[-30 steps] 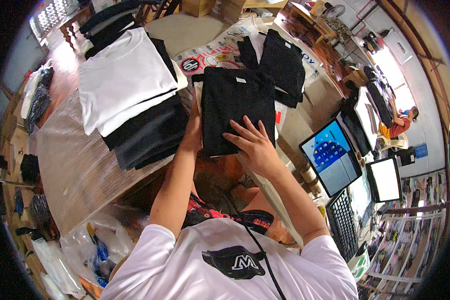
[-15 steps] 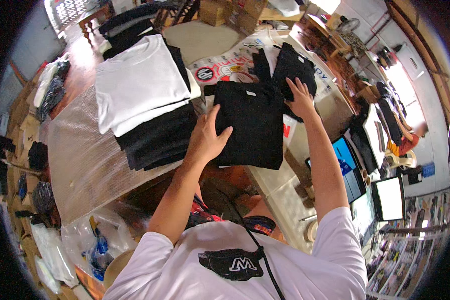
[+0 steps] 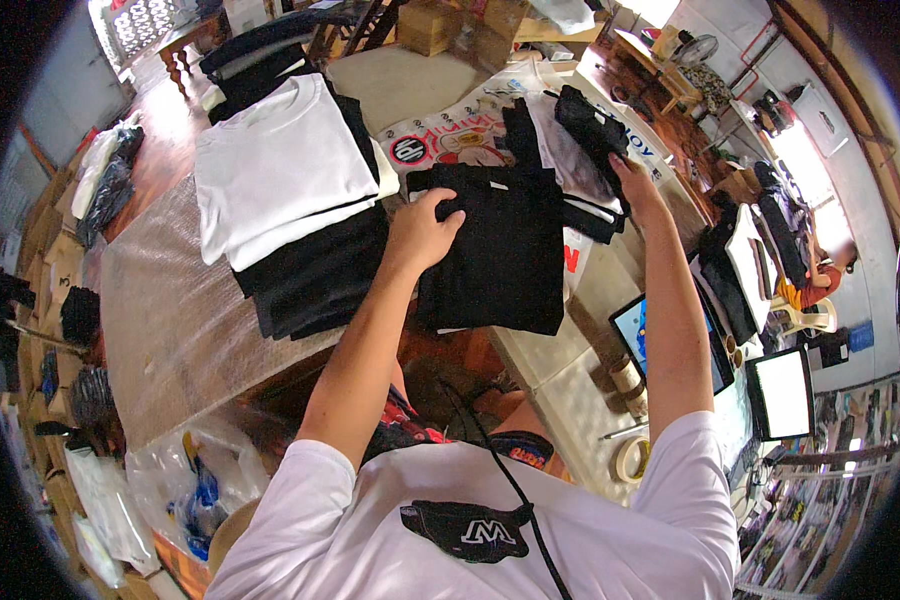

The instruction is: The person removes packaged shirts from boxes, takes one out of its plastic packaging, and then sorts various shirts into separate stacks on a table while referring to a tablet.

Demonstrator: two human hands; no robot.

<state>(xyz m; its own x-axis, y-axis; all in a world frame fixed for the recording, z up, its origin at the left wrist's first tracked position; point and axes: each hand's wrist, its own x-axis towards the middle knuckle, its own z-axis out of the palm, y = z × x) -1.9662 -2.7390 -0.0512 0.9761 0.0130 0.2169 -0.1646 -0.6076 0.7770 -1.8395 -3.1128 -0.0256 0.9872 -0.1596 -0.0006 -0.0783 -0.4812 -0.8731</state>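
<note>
In front of me lies a stack of folded black T-shirts, with a small pale label near its top edge. My left hand is closed at its upper left side, thumb and index finger curled over the cloth. Farther right, my right hand grips the right edge of another folded black shirt, which is partly raised and bunched. Grey and white cloth shows underneath it. Left of my left hand, folded white T-shirts rest on a pile of black shirts.
Bubble wrap covers the table's left part. A printed plastic sheet lies behind the black stack. On the right are a tape roll, monitors and clothing piles. A person sits at far right.
My right hand has gone from lying on the right-hand black shirt to gripping its edge, lifting it and exposing grey and white cloth. My left fingers have curled in at the stack's upper left.
</note>
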